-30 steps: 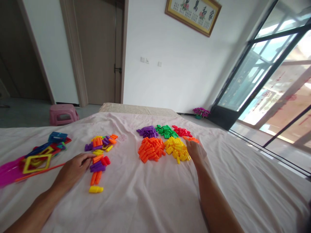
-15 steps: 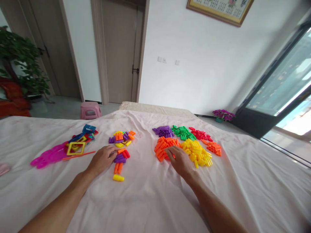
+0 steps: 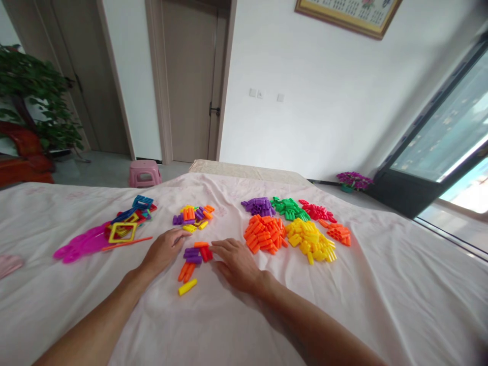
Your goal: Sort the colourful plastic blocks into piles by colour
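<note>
My left hand (image 3: 164, 250) rests on the cloth left of a small arrangement of plastic tube-shaped pieces, its fingers loosely bent and a narrow gap at the thumb. My right hand (image 3: 237, 262) reaches in from the other side, fingers stretched, the tips beside the red pieces (image 3: 206, 253). An orange piece (image 3: 201, 244) lies across the top of the arrangement. Purple pieces (image 3: 192, 255), orange pieces (image 3: 186, 272) and a yellow piece (image 3: 187, 287) run down toward me. I see nothing held in either hand.
Behind the arrangement is a mixed pile (image 3: 193, 217). To the right lie purple (image 3: 258, 206), green (image 3: 288, 208), red (image 3: 317, 211), orange (image 3: 265, 234) and yellow (image 3: 310, 241) piles. Magnetic-looking frames (image 3: 122, 232) and a magenta plastic item (image 3: 82, 244) lie left.
My right hand has left the large orange pile and moved left to the arrangement. My left hand has drawn slightly away from the pieces. The red and yellow pieces have turned or shifted.
</note>
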Available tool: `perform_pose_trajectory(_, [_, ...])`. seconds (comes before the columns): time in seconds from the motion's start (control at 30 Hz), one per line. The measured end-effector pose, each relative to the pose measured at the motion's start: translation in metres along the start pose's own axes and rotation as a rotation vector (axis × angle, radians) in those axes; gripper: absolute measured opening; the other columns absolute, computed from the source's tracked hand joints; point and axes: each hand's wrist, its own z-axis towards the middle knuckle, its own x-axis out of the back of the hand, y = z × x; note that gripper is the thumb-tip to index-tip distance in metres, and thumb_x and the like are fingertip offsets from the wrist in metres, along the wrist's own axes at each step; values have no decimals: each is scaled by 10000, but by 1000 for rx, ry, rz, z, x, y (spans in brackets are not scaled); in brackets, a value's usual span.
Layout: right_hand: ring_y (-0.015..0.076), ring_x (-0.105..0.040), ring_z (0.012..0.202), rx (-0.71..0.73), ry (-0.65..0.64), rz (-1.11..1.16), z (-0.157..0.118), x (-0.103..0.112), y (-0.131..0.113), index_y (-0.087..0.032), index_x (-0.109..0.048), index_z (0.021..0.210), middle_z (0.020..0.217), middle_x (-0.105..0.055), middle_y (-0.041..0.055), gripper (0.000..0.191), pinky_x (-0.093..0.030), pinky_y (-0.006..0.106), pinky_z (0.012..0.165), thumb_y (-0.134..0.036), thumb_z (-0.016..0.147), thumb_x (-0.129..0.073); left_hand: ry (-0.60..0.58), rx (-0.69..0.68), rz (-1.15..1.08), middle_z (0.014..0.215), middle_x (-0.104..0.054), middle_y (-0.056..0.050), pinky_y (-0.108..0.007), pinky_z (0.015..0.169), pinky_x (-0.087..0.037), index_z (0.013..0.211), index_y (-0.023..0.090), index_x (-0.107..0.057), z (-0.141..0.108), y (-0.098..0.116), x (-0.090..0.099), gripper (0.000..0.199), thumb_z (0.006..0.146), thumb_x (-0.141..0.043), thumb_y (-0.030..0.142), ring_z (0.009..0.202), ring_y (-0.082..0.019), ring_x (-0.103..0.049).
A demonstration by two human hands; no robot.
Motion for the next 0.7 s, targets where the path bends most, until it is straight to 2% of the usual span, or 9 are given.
perform_pose_trajectory(0.13, [217,-585,1140,1,-78,-60,22,-13,-5,-276,-600,1311,1312,-648,47,382,-449,342,947,-327,935,-645,9,-20,28,1142,-737,-44,-334,970,-510,1050,236,-751,1,-3,0,336,895,-472,340,1090,-219,-669])
perform_pose_trajectory(0.27, [205,-610,1043,-36,-62,-106,30,-24,-3,-246,-642,1240,1192,-680,59,325,-465,314,894,-409,962,-605,-11,-22,44,1154,-735,-45,-318,958,-514,1048,232,-748,1,-3,1,344,904,-465,366,1089,-215,-670])
perform_pose_trajectory(0.47, [192,-656,968,-145,-2,-25,25,-24,4,-214,-667,1135,1076,-711,69,248,-485,309,880,-341,1023,-486,-31,14,75,1183,-733,-48,-339,980,-516,1050,238,-760,2,-3,3,382,888,-474,431,1109,-239,-670])
perform_pose_trajectory(0.6, [166,-678,909,-252,180,235,16,-4,23,-208,-675,1119,1047,-717,61,275,-516,279,820,-332,1033,-444,-38,26,91,1176,-738,-61,-355,937,-545,1038,243,-767,2,-4,4,386,879,-487,455,1079,-256,-687])
perform_pose_trajectory(0.7, [166,-687,831,-364,408,399,3,23,58,-204,-689,1105,969,-730,49,277,-543,287,768,-355,999,-482,-40,30,100,1176,-740,-41,-367,944,-546,1032,256,-767,2,-8,2,365,876,-502,454,1081,-265,-687])
